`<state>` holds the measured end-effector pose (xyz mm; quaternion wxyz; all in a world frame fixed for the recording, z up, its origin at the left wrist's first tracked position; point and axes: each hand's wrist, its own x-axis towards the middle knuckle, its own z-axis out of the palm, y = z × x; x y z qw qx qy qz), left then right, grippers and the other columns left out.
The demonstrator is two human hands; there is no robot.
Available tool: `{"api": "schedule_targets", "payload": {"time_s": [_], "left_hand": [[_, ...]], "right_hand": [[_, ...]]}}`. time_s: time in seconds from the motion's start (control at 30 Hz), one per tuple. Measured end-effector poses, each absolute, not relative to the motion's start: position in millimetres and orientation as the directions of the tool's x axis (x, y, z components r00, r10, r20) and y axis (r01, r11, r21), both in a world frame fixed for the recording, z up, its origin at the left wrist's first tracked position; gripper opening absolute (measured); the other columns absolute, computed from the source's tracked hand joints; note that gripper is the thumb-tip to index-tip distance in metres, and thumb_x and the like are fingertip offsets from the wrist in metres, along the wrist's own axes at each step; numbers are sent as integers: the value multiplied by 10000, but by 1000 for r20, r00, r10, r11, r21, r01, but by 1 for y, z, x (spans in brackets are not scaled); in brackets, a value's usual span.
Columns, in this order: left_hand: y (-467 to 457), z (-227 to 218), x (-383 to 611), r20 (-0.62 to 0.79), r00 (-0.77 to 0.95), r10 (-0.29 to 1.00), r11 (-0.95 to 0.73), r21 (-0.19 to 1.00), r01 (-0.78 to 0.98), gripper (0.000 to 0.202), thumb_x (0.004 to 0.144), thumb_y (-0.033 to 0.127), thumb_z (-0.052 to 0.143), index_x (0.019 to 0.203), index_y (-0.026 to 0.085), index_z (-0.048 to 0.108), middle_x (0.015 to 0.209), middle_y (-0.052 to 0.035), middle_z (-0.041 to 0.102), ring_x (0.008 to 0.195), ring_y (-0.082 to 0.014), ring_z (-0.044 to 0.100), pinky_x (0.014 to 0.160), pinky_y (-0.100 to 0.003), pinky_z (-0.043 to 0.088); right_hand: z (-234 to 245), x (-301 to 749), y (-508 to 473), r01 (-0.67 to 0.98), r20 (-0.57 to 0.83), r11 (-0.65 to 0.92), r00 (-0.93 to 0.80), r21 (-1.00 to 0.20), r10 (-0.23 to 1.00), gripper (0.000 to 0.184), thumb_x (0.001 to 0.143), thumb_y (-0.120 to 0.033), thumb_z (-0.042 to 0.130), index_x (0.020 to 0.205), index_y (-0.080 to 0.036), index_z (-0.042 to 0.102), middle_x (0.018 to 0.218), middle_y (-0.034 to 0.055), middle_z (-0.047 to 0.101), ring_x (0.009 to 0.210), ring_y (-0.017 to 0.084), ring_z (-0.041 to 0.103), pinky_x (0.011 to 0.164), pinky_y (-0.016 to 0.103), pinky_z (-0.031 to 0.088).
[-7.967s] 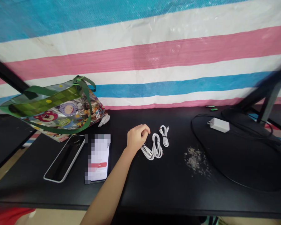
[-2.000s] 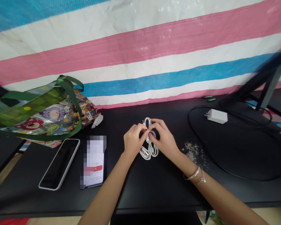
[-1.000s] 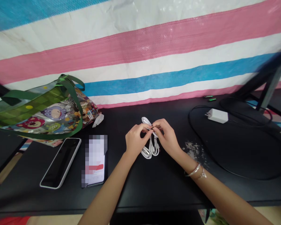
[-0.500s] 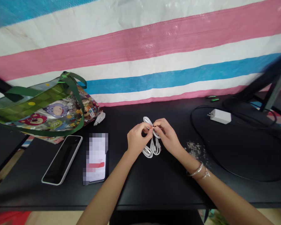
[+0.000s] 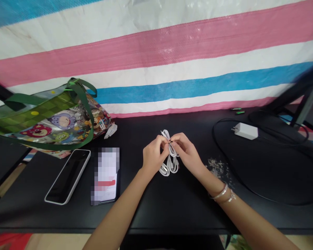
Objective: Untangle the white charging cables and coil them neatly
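Striped tarp [image 5: 156, 52]: hangs at twelve o'clock behind the table. It sits a touch lower in the picture than half a second ago, which is only drift of the head view.
Black table [image 5: 172, 211]: bears everything here. Nothing on it besides the cables has moved in eight seconds.
Black disc [image 5: 271, 173]: lies at three o'clock of the hands with a dark cord looped round its rim, as before.
Cartoon bag [image 5: 54, 121]: slumps at ten o'clock of the hands, green straps on top, unmoved.
Left hand [image 5: 153, 156]: closed in a fingertip pinch on the white cable coil. Eight seconds ago it rested alone beside three flat coils.
Right hand [image 5: 187, 154]: also pinched shut on that coil, fingertips meeting the left's. It was absent eight seconds ago and has been here for two.
White-cased phone [image 5: 67, 176]: dark screen, at nine o'clock of the hands, well apart.
Lit phone [image 5: 105, 175]: just beside the first, toward the hands.
White cable coil [image 5: 166, 134]: held between both hands, its loop poking out at twelve o'clock. Over the last half second the pinch has barely shifted, so the fingers are still working the same spot at a small dark tie.
Two other coils [image 5: 169, 168]: lie flat at six o'clock of the fingertips.
Charger [image 5: 246, 131]: white, on the disc at two o'clock.
Crumbs [image 5: 219, 166]: scattered near the right wrist.
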<state>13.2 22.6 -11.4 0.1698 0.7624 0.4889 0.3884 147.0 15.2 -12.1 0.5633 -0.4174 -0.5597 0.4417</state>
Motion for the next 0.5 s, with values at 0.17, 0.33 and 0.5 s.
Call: {"api": "schedule_targets", "payload": {"time_s": [0.17, 0.33, 0.5], "left_hand": [[22, -11, 12, 433, 212, 876, -459, 618, 639, 102, 800, 132, 441, 759, 219, 477, 712, 50, 637, 635, -114, 608, 605, -202, 430], [22, -12, 12, 445, 199, 873, -460, 615, 641, 101, 797, 136, 423, 755, 218, 464, 703, 47, 624, 619, -111, 595, 592, -202, 417], [22, -13, 12, 464, 205, 862, -478, 607, 635, 98, 800, 147, 413, 751, 219, 457, 698, 45, 611, 609, -111, 581, 584, -203, 415]], "right_hand": [[-14, 149, 16, -6, 230, 230, -81, -973, 970, 89, 783, -302, 594, 830, -236, 558, 742, -14, 512, 663, 134, 548, 630, 282, 477], [-16, 150, 17, 59, 247, 253, -96, -966, 964, 62, 748, -268, 578, 796, -230, 571, 797, 3, 508, 706, 143, 566, 621, 281, 478], [-16, 150, 18, 89, 260, 269, -96, -959, 961, 49, 716, -227, 561, 764, -226, 552, 750, -11, 502, 679, 136, 560, 590, 264, 458]]}}
